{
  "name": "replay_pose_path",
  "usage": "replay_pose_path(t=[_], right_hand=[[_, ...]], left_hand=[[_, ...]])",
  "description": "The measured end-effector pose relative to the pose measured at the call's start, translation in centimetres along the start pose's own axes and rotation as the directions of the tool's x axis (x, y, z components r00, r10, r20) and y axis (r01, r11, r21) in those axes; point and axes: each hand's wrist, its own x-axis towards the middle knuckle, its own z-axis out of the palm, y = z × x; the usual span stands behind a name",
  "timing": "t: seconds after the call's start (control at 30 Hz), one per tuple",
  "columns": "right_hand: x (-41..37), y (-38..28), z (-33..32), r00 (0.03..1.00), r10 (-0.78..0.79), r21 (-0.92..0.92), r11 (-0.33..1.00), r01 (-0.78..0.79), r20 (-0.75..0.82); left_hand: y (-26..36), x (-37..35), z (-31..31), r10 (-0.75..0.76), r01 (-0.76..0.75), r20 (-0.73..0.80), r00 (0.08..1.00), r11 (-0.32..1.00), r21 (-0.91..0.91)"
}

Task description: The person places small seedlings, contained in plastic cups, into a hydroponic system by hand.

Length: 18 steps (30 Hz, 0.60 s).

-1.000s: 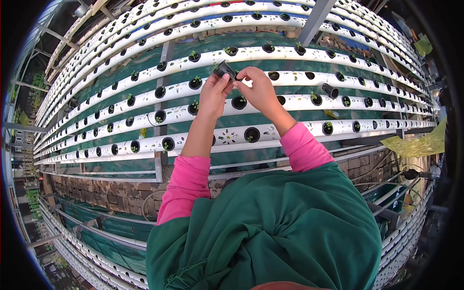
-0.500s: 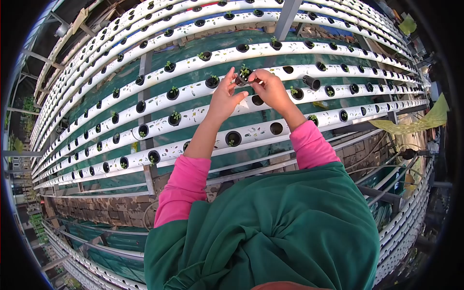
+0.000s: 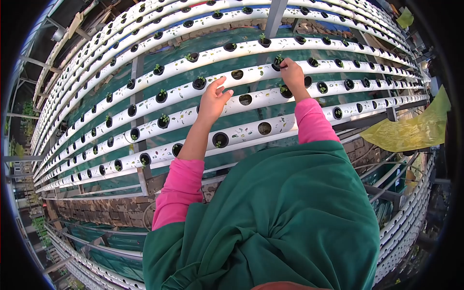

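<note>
In the head view my right hand [image 3: 294, 77] pinches the rim of a small black net pot [image 3: 277, 66] with a green seedling [image 3: 279, 59] in it. The pot sits at a hole in a white growing pipe [image 3: 261, 73]; how deep it is in is hidden by my fingers. My left hand [image 3: 215, 100] hovers over the pipes to the left, fingers apart, holding nothing. Between my hands an uncovered hole [image 3: 237, 74] shows in the same pipe. A dark edge [image 3: 308, 81] beside my right wrist looks like part of a loose black pot, mostly hidden.
Rows of white pipes run across, many holes holding potted seedlings. Nearer me are two uncovered holes, one [image 3: 245, 99] above another [image 3: 264, 128]. A grey post [image 3: 275, 19] rises behind the rows. A yellow sheet [image 3: 411, 125] hangs at right. Green sheeting [image 3: 212, 42] lies below.
My left hand has let go of the potted seedling and drawn slightly left and down. My right hand has carried the net pot right to a pipe hole. The view has shifted slightly.
</note>
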Motion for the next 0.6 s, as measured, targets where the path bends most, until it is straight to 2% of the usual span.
replay_pose_path(t=[0.07, 0.13, 0.23, 0.4, 0.47, 0.5, 0.57, 0.6], right_hand=[[-0.1, 0.2, 0.2, 0.999, -0.029, -0.023, 0.999, 0.029, -0.022], [0.0, 0.6, 0.2, 0.988, -0.156, -0.084, 0.984, 0.156, 0.016], [0.0, 0.4, -0.1, 0.988, -0.152, -0.16, 0.975, 0.152, 0.015], [0.9, -4.5, -1.2, 0.98, -0.194, -0.11, 0.976, 0.188, -0.044], [1.5, -7.2, 0.0, 0.982, -0.145, 0.085, 0.987, 0.136, 0.12], [1.8, -8.3, 1.0, 0.981, -0.152, 0.09, 0.986, 0.141, 0.123], [2.5, -9.9, 3.5, 0.953, -0.117, 0.17, 0.983, 0.071, 0.279], [2.9, -10.2, 4.9, 0.952, -0.123, 0.174, 0.982, 0.076, 0.282]], left_hand=[[0.2, -0.2, -0.2, -0.01, 0.011, -0.027, 1.0, 1.0, 0.023], [0.3, -0.3, -0.5, -0.018, 0.018, -0.05, 0.999, 1.0, 0.014], [0.3, -0.7, -1.3, -0.032, 0.032, -0.095, 0.995, 0.999, -0.001], [0.1, -1.1, -2.7, -0.061, 0.056, -0.158, 0.985, 0.998, -0.042], [-0.3, -1.4, -3.1, -0.059, 0.039, -0.184, 0.981, 0.993, -0.112], [-0.3, -1.6, -3.4, -0.058, 0.037, -0.192, 0.98, 0.993, -0.111], [-0.2, -2.4, -3.8, -0.072, 0.045, -0.221, 0.973, 0.991, -0.126], [0.0, -2.9, -4.0, -0.072, 0.044, -0.228, 0.971, 0.991, -0.125]])
